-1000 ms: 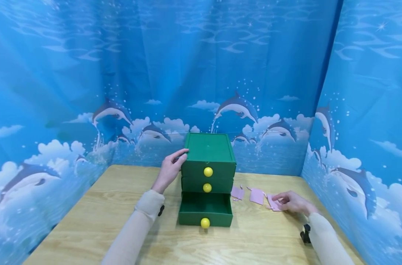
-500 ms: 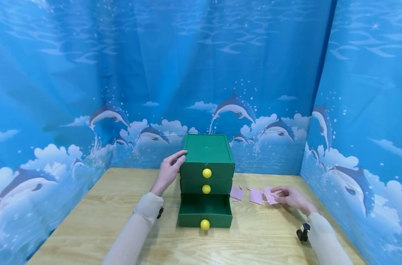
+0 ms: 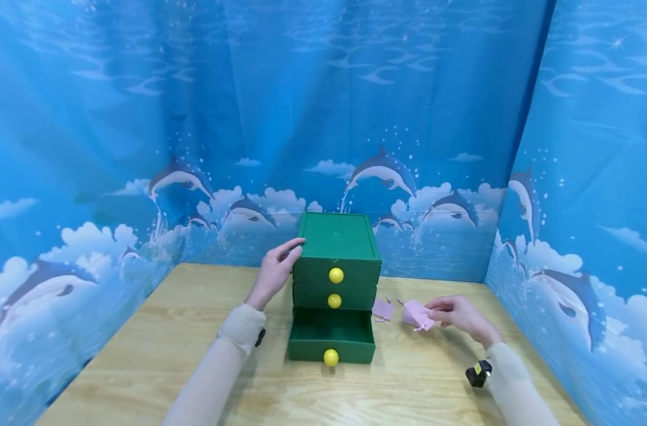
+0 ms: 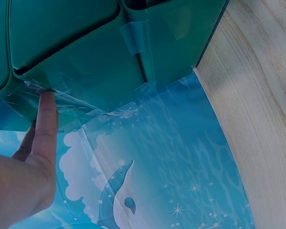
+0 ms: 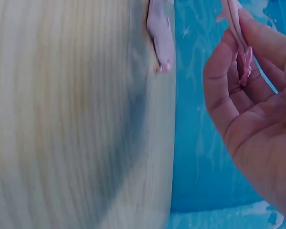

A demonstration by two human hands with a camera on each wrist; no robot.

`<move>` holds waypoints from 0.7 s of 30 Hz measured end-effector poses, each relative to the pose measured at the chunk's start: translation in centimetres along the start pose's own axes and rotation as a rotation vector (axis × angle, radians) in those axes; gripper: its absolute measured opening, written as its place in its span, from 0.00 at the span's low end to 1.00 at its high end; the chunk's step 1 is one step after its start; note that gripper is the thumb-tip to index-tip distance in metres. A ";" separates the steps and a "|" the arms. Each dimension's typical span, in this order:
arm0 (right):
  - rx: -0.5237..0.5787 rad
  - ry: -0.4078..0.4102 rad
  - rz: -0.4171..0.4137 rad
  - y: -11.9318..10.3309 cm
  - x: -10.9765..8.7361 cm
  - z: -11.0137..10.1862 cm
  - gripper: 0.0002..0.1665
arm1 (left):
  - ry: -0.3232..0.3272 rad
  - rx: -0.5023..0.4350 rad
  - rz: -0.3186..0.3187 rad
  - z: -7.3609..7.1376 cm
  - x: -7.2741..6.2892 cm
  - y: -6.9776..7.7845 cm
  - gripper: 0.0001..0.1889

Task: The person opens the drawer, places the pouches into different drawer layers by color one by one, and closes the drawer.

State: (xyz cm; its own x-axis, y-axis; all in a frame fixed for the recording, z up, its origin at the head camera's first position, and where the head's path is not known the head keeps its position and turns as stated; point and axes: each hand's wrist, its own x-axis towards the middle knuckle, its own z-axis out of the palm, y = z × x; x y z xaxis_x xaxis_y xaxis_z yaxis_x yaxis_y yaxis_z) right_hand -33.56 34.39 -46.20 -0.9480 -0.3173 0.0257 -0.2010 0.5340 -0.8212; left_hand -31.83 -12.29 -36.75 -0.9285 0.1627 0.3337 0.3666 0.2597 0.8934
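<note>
A green drawer cabinet point(image 3: 338, 236) with yellow round knobs stands on the table in the head view, its bottom drawer point(image 3: 304, 351) pulled out and showing a bare floor. At the cabinet's upper left edge rests my left hand point(image 3: 272, 275), fingers extended; in the left wrist view a fingertip point(image 4: 47, 98) touches the taped green side. Between thumb and fingers my right hand point(image 3: 464, 316) pinches a pink drawstring pouch point(image 5: 235, 21), raised off the table. Its cords dangle toward the palm. The held pouch overlaps a second pink pouch lying beneath it in the head view.
Another pink pouch point(image 3: 383, 309) lies flat just right of the cabinet. Behind and at the sides hang blue dolphin-print curtains point(image 3: 248, 118), close to the edges of the wooden table point(image 3: 408, 384).
My right hand has picked up the rightmost pouch and carried it left, over the middle one. The left hand stays at the cabinet's edge.
</note>
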 end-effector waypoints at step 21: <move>-0.046 0.010 -0.039 -4.8 0.9 3.1 0.18 | 0.023 0.001 0.007 0.2 1.3 -2.6 0.25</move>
State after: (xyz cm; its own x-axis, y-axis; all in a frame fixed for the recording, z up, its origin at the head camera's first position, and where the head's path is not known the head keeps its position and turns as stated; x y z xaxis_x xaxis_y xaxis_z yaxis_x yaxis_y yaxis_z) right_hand -32.69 29.07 -43.98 -0.9416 -0.3306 0.0633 -0.2488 0.5569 -0.7924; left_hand -33.97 -12.54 -38.73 -0.9268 0.1431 0.3471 0.3736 0.2591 0.8907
